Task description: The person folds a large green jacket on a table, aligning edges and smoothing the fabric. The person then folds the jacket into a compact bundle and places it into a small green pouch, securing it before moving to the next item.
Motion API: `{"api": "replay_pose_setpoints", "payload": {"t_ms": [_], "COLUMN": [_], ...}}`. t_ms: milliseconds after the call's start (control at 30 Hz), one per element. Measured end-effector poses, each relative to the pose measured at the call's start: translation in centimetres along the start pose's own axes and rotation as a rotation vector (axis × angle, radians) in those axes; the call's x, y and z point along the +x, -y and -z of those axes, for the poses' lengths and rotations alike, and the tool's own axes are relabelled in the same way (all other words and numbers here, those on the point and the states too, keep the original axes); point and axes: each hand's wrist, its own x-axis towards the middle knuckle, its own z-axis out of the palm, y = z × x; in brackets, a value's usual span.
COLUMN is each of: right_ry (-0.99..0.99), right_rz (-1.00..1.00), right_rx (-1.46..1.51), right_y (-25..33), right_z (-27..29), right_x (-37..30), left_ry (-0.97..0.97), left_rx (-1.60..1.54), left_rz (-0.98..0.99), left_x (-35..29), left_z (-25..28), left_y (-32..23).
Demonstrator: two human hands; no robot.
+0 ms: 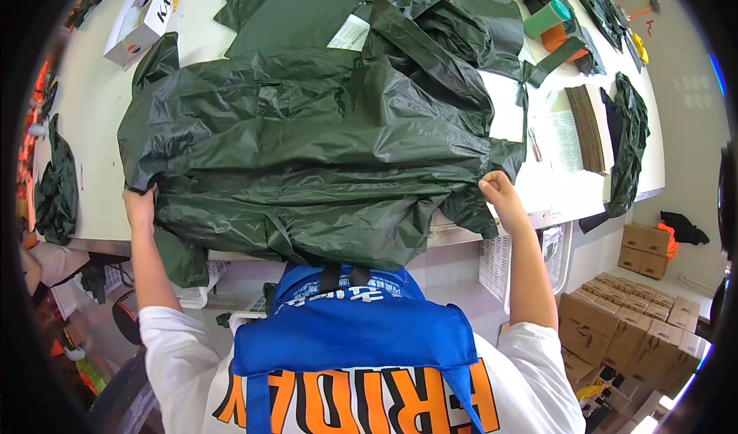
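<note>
A dark green, shiny, thin-fabric garment (307,146), like a raincoat, lies spread and wrinkled across the near side of the white table (92,142). Its lower part hangs over the front edge toward my blue apron (354,334). My left hand (140,209) grips the garment's left end, fingertips partly tucked under the cloth. At the opposite end, my right hand (500,196) pinches the gathered cloth between thumb and fingers. Between my hands the fabric forms long folds running sideways.
Behind lie more dark green pieces (300,15) and a white label sheet (350,33). A white box (146,19) stands far left. To the right are a green-topped cylinder (547,19), a small tool (535,146) and brown card strips (586,130). Cartons (615,330) stand lower right.
</note>
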Motion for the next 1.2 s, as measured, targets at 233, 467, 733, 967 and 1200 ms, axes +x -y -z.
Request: {"api": "replay_pose_setpoints", "payload": {"t_ms": [233,467,733,967,1200], "right_ry": [-0.097,0.003,-0.258,-0.225,-0.369], "right_rz": [0.027,0.107,-0.122,0.048,0.112], "right_rx": [0.321,0.141,-0.059,-0.28,-0.403], "right_y": [-0.7,-0.1,0.5,0.8,1.5], "right_z": [-1.4,-0.2,-1.6,-1.8,-3.0], "right_x": [-1.0,-3.9,-4.1,-5.4,-6.8], "left_ry": [0.337,0.713,0.98,1.015,0.922], "left_rx": [-0.613,-0.081,-0.441,-0.472,-0.536], "left_rz": [-0.71,-1.126,-1.322,-1.464,-1.549], "left_x": [-21.9,-31.7,-31.7,-31.5,-31.8], "left_z": [1.0,-9.6,-7.5,-5.0,-4.3], "left_y": [-25.8,-30.9,-31.1,-30.7,-30.9]}}
